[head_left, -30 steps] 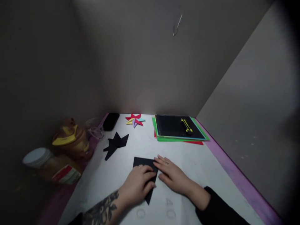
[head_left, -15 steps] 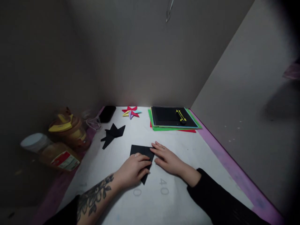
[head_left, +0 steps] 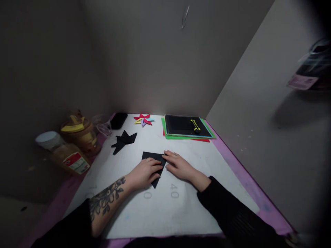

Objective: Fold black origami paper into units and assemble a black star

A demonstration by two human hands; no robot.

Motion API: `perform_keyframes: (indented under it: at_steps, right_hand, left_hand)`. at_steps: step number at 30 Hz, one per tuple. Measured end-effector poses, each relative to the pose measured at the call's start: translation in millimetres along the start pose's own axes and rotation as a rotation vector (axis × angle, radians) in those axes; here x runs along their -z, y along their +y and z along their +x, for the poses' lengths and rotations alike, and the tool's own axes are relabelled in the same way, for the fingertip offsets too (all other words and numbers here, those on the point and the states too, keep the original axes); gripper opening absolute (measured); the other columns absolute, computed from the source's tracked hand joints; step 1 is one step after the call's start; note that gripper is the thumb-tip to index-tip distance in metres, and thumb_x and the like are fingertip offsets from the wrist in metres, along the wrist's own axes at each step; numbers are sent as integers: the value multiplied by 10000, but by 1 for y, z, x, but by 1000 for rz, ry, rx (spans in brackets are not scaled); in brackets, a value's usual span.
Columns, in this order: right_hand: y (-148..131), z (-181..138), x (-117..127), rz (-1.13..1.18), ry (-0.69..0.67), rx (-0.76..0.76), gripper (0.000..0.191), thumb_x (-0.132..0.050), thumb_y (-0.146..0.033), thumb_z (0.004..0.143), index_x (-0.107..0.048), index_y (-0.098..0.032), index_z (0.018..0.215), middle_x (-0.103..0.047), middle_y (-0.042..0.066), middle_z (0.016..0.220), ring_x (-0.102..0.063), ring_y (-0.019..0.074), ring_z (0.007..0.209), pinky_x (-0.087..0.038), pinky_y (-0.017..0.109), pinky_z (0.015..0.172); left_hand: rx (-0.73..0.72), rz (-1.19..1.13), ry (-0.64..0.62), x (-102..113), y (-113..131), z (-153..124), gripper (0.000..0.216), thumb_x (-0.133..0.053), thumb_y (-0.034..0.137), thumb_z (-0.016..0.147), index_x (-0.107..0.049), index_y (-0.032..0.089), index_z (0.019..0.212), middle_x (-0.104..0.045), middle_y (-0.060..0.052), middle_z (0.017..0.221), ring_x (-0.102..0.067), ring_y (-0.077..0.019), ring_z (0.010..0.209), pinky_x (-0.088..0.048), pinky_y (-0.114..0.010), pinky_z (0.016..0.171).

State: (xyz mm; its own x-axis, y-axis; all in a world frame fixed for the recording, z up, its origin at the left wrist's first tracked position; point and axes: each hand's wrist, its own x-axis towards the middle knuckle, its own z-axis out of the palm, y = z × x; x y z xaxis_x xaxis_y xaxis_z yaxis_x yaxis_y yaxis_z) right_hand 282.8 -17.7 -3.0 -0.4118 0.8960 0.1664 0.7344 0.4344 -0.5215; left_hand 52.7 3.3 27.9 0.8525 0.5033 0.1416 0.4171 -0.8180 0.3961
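A folded black paper triangle [head_left: 152,158] lies on the white mat [head_left: 160,203] in the middle of the table. My left hand [head_left: 144,174], with a tattooed forearm, presses flat on the paper's lower half, fingers lying over it. My right hand [head_left: 178,165] rests flat at the paper's right edge, fingertips touching its upper right corner, fingers stretched out. Neither hand lifts the paper.
A finished black folded piece [head_left: 124,141] lies to the far left. A coloured paper star [head_left: 143,120] and a dark case [head_left: 119,120] sit at the back. A stack of coloured sheets [head_left: 187,129] carries a yellow cutter [head_left: 195,125]. Jars [head_left: 74,144] stand at the left edge.
The view has pulled back and tilted, so more of my arms and the near table edge show. Both hands stay pressed on the black paper in the same pose.
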Motion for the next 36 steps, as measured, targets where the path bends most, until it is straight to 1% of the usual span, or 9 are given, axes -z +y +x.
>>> perform_keyframes:
  at_steps: [6, 8, 12, 17, 23, 28, 31, 34, 36]
  right_hand:
    - [-5, -3, 11, -108, -171, -17, 718, -604, -306, 801, -295, -203, 1441, -186, 158, 1518, -188, 294, 1395, -252, 496, 1094]
    - [-7, -4, 18, -139, -220, -63, 778, -609, -311, 792, -233, -191, 1462, -164, 165, 1521, -185, 298, 1395, -262, 480, 1094]
    - [-12, -3, 29, -182, -277, -132, 751, -590, -296, 797, -260, -145, 1454, -241, 175, 1498, -245, 290, 1378, -292, 442, 1093]
    - [-20, 0, 25, -214, -294, -173, 718, -623, -270, 780, -333, -181, 1431, -244, 167, 1496, -262, 326, 1365, -321, 467, 1078]
    - [-27, -2, 18, -234, -426, -241, 727, -625, -185, 779, -315, -222, 1437, -184, 149, 1514, -183, 353, 1380, -290, 490, 1093]
    - [-27, -1, 23, -223, -486, -256, 744, -637, -210, 783, -296, -213, 1444, -148, 152, 1522, -115, 374, 1387, -251, 504, 1102]
    - [-35, 1, 28, -218, -447, -217, 780, -652, -260, 782, -266, -154, 1452, -102, 170, 1527, -47, 366, 1397, -203, 507, 1115]
    - [-49, -2, 28, -100, -480, 18, 825, -636, -422, 794, -230, -153, 1461, -142, 148, 1529, -51, 311, 1413, -91, 500, 1139]
    - [-54, -6, 24, -5, -531, 153, 879, -588, -523, 800, -162, -153, 1474, -155, 144, 1528, -71, 285, 1416, -79, 475, 1145]
  left_hand:
    - [-7, 9, -26, 4, 0, -3, 378, -507, 314, 877, -553, 232, 1244, -557, -80, 1278, -488, -256, 1146, -398, -428, 953]
    - [4, -13, -34, 6, 0, -4, 390, -515, 307, 872, -545, 228, 1253, -549, -81, 1293, -478, -259, 1164, -391, -437, 967]
    - [47, -83, -42, 8, 1, -5, 394, -544, 263, 848, -555, 231, 1241, -551, -68, 1299, -471, -258, 1178, -383, -446, 989]
    - [122, -176, -25, 7, 0, -6, 380, -554, 243, 838, -577, 245, 1217, -557, -61, 1297, -475, -254, 1186, -379, -456, 1017]
    - [208, -231, 64, -3, -7, -12, 335, -524, 237, 860, -593, 246, 1188, -590, -75, 1251, -490, -258, 1189, -425, -468, 989]
    - [233, -300, 55, -3, -9, -10, 326, -505, 245, 876, -581, 237, 1193, -581, -79, 1258, -481, -246, 1203, -403, -465, 1016]
    - [254, -330, 43, -5, -12, -9, 565, -563, 209, 828, -394, 234, 1367, -483, -99, 1364, -426, -244, 1259, -369, -456, 1048]
    - [293, -279, 90, -8, -17, -9, 924, -652, 219, 753, -78, 218, 1477, -266, -154, 1495, -285, -294, 1352, -307, -495, 1079]
    - [264, -237, 66, -9, -19, -10, 1001, -654, 260, 755, 37, 209, 1478, -254, -177, 1495, -271, -309, 1359, -293, -507, 1077]
